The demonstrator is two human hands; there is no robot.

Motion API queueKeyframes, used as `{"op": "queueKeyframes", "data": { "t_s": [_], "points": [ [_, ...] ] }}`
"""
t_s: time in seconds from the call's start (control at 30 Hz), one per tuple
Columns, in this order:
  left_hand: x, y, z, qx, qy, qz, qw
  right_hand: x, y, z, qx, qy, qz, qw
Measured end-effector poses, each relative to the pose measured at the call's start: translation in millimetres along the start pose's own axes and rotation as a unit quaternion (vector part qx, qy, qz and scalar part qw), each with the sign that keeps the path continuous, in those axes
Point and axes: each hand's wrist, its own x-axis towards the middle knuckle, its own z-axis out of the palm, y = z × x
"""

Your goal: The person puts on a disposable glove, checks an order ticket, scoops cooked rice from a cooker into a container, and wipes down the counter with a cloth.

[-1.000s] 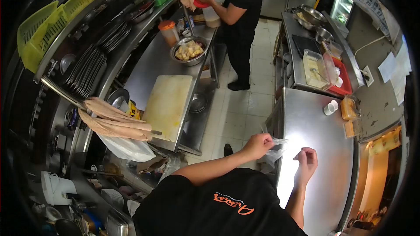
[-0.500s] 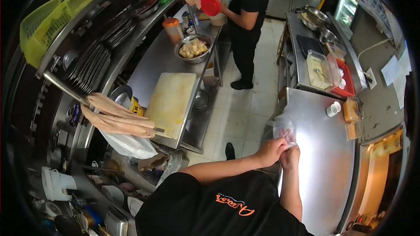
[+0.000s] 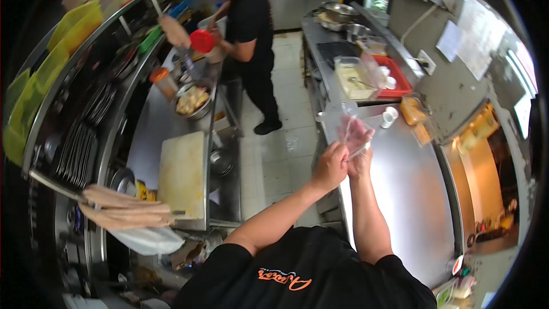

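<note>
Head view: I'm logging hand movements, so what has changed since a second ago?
The right hand, free a second ago, now has its fingers inside the clear plastic, which the left hand still grips. The hands have come together and moved forward, nearer the white cups. The cups stay on the steel table.

The right hand has its fingers inside a clear glove — pinched near the wrist by the left hand — above the near edge of a steel table. Two white cups stand near the table's far end, beside packed food. Beyond is a red tray. Across the aisle lies a cutting board, with pale chunks in a metal bowl behind it. A co-worker stands farther back, a red lid at their hands.
</note>
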Motion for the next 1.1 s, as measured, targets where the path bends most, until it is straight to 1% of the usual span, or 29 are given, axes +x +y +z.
{"op": "queueKeyframes", "data": {
  "t_s": [0.07,0.13,0.17,0.2,0.23,0.27,0.3,0.37,0.4,0.43,0.47,0.5,0.57,0.63,0.67,0.77,0.83,0.9,0.97,1.0,1.07,1.1],
  "points": [
    [5.2,8.2,0.9,0.012,-0.038,0.037,0.999,0.5,-9.8,27.2,0.091,-0.096,0.131,0.983],
    [-0.3,9.5,6.7,0.032,-0.055,0.053,0.997,14.5,-6.3,14.5,-0.073,0.017,0.091,0.993],
    [-4.8,8.8,8.9,0.043,-0.067,0.061,0.995,18.9,-1.7,-5.0,-0.15,0.079,0.07,0.983],
    [-6.4,6.3,12.2,0.044,-0.061,0.071,0.995,27.6,2.7,-41.5,-0.258,0.076,-0.03,0.963],
    [-5.8,8.0,11.4,0.034,-0.051,0.041,0.997,36.4,7.0,-77.8,-0.364,0.094,-0.127,0.918],
    [-3.3,6.2,10.3,0.031,-0.077,0.036,0.996,45.1,5.1,-95.4,-0.348,0.161,-0.098,0.918],
    [-0.8,3.8,10.6,0.027,-0.101,0.035,0.994,47.5,6.1,-90.2,-0.326,0.174,-0.097,0.924],
    [-3.2,3.9,14.7,0.033,-0.127,0.036,0.991,25.3,1.4,-16.8,-0.19,0.169,-0.018,0.967],
    [-3.8,4.4,15.5,0.045,-0.145,0.036,0.988,17.4,-2.8,12.7,-0.157,0.154,0.01,0.975],
    [-4.1,4.8,16.1,0.059,-0.161,0.036,0.984,14.0,-1.6,21.3,-0.149,0.143,0.026,0.978],
    [-5.6,5.5,17.3,0.061,-0.172,0.027,0.983,18.3,-0.4,12.2,-0.146,0.189,-0.003,0.971],
    [-5.6,2.9,18.8,0.051,-0.161,0.011,0.986,23.8,2.7,6.1,-0.143,0.234,-0.03,0.961],
    [-12.5,-3.6,20.8,0.032,-0.14,-0.029,0.989,22.1,5.3,-10.4,-0.132,0.235,-0.036,0.962],
    [-15.4,3.3,20.5,0.009,-0.161,-0.079,0.984,10.1,-0.4,10.5,-0.117,0.142,0.003,0.983],
    [-14.9,5.9,22.2,-0.003,-0.167,-0.103,0.981,7.2,-6.4,18.1,-0.102,0.099,0.054,0.988],
    [-26.3,2.0,28.5,-0.055,-0.158,-0.121,0.978,6.8,-8.3,1.8,-0.085,0.053,0.124,0.987],
    [-32.3,5.3,33.2,-0.078,-0.156,-0.189,0.966,2.6,-7.6,-14.1,-0.069,0.025,0.164,0.984],
    [-38.6,10.7,34.2,-0.042,-0.144,-0.174,0.973,1.5,-5.6,-15.7,-0.03,-0.01,0.194,0.98],
    [-45.9,3.4,34.2,-0.039,-0.134,-0.137,0.981,-3.6,6.8,-4.2,-0.071,0.056,0.172,0.981],
    [-49.4,-0.6,36.4,-0.04,-0.133,-0.117,0.983,-7.6,10.6,12.9,-0.095,0.087,0.159,0.979],
    [-48.0,-8.8,31.8,-0.049,-0.174,-0.108,0.978,-8.3,7.5,-7.4,-0.165,0.099,0.126,0.973],
    [-44.9,-12.2,29.4,-0.059,-0.202,-0.099,0.973,-11.0,4.8,0.0,-0.217,0.126,0.078,0.965]
  ]
}}
